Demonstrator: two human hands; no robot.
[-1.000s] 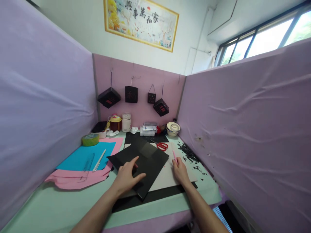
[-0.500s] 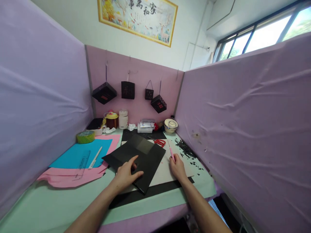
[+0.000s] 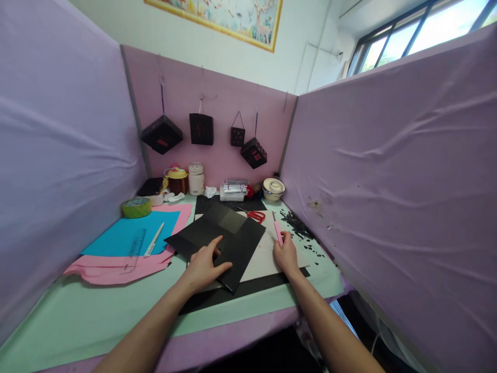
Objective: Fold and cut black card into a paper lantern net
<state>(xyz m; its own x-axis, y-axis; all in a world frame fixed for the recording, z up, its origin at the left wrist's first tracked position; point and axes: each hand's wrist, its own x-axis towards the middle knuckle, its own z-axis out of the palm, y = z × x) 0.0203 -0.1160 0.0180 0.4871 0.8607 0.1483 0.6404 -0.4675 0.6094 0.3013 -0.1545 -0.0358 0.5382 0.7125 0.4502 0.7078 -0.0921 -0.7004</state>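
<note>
On the worktop, black card lay slantwise beneath our spread left hand, with our right hand, closed around a pink-handled knife, just right of it.

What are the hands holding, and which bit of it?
The right hand holds the pink knife by the near end of its handle. The left hand is spread on the black sheet; no grip shows there.
</note>
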